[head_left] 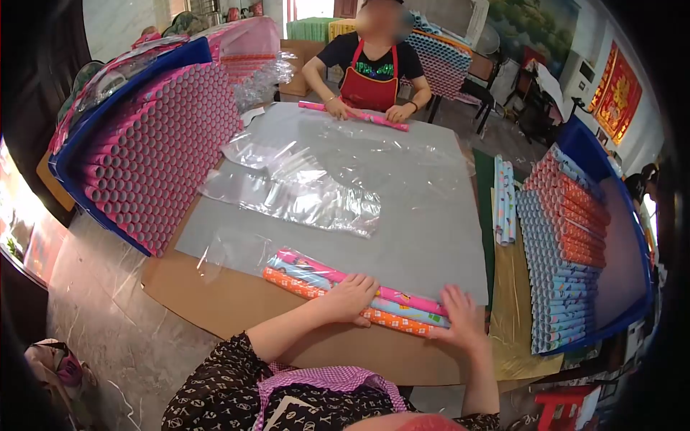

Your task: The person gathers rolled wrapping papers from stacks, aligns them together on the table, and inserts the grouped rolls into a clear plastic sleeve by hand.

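Three patterned gift-wrap rolls, a pink roll (406, 297), a light blue roll (410, 313) and an orange roll (402, 322), lie side by side near the table's front edge. My left hand (351, 298) is closed across their middle, thumb on the near side. At their right ends my right hand (463, 320) grips them, fingers at the far side and thumb near the orange one. A clear plastic sleeve (226, 255) spreads out from their left ends. More clear plastic sleeves (309, 190) lie flat beyond on the grey tabletop (424, 237).
Across the table a co-worker (370, 72) in a red apron handles a pink roll (392, 123). A blue crate (61, 172) stacked with pink rolls stands left. Another blue crate (640, 287) with orange and blue rolls stands right, near several loose blue rolls (504, 205).
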`<state>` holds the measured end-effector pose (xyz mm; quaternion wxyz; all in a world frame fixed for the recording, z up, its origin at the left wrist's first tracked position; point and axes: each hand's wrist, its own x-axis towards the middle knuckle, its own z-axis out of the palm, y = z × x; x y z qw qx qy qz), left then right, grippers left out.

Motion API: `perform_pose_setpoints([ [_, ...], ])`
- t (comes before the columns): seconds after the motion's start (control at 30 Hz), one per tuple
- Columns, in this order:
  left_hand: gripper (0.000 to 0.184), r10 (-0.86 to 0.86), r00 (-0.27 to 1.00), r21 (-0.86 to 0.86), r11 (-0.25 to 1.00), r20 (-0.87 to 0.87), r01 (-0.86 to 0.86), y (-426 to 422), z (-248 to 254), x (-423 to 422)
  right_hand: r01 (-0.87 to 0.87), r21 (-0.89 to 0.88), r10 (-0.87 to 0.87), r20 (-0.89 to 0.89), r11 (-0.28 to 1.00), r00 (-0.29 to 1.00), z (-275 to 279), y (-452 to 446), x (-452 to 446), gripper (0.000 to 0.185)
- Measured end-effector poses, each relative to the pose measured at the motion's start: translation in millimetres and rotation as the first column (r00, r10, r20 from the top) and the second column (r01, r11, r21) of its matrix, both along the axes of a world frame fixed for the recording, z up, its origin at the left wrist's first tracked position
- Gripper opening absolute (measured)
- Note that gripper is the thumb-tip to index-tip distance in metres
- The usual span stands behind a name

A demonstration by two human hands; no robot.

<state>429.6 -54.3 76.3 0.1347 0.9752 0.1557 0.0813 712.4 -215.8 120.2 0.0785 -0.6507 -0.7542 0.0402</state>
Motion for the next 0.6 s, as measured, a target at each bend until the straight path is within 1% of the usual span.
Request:
perform_pose_setpoints([
  [0.03,0.090,-0.002,0.999,0.021,1.000,0.035,0.001,0,0,0,0.000,-0.004,0.000,-0.003,1.000,1.000,7,5,3,0.107],
  [0.07,0.088,-0.005,0.998,0.042,0.999,0.070,0.002,-1,0,0,-0.021,0.040,0.022,-0.042,0.999,0.999,17,10,5,0.104],
  [0.1,0.088,-0.005,0.998,0.041,0.999,0.069,0.002,-1,0,0,-0.040,0.086,0.047,-0.080,0.995,0.996,29,15,6,0.101],
  [0.13,0.089,-0.002,0.998,0.055,0.998,0.063,-0.002,-1,0,0,-0.040,0.088,0.047,-0.079,0.995,0.996,41,20,5,0.101],
  [0.2,0.089,0.003,0.998,0.070,0.998,0.059,-0.007,-1,1,1,-0.069,0.166,0.078,-0.049,0.984,0.996,68,27,-1,0.096],
  [0.33,0.090,-0.005,0.997,0.068,0.998,0.072,0.001,-1,1,0,-0.112,0.224,0.114,0.005,0.968,0.993,108,37,-15,0.095],
  [0.4,0.090,-0.008,0.997,0.062,0.998,0.082,0.002,-1,0,0,-0.197,0.372,0.186,0.065,0.907,0.980,126,40,-20,0.088],
  [0.43,0.091,-0.004,0.997,0.051,0.999,0.075,0.001,0,-1,0,-0.195,0.368,0.185,0.063,0.909,0.981,137,40,-17,0.088],
  [0.5,0.091,-0.004,0.998,0.028,1.000,0.064,0.003,-1,-2,1,-0.229,0.566,0.284,-0.009,0.792,0.959,164,37,-11,0.091],
  [0.53,0.091,-0.007,0.998,0.052,0.999,0.061,0.003,0,-1,1,-0.178,0.662,0.377,-0.169,0.728,0.911,180,34,-18,0.093],
  [0.57,0.090,-0.008,0.998,0.079,0.997,0.058,0.004,0,-1,1,-0.105,0.745,0.475,-0.305,0.659,0.825,200,30,-24,0.096],
  [0.6,0.090,-0.009,0.998,0.078,0.997,0.057,0.005,0,1,1,-0.207,0.766,0.572,-0.242,0.609,0.784,227,25,-16,0.096],
])
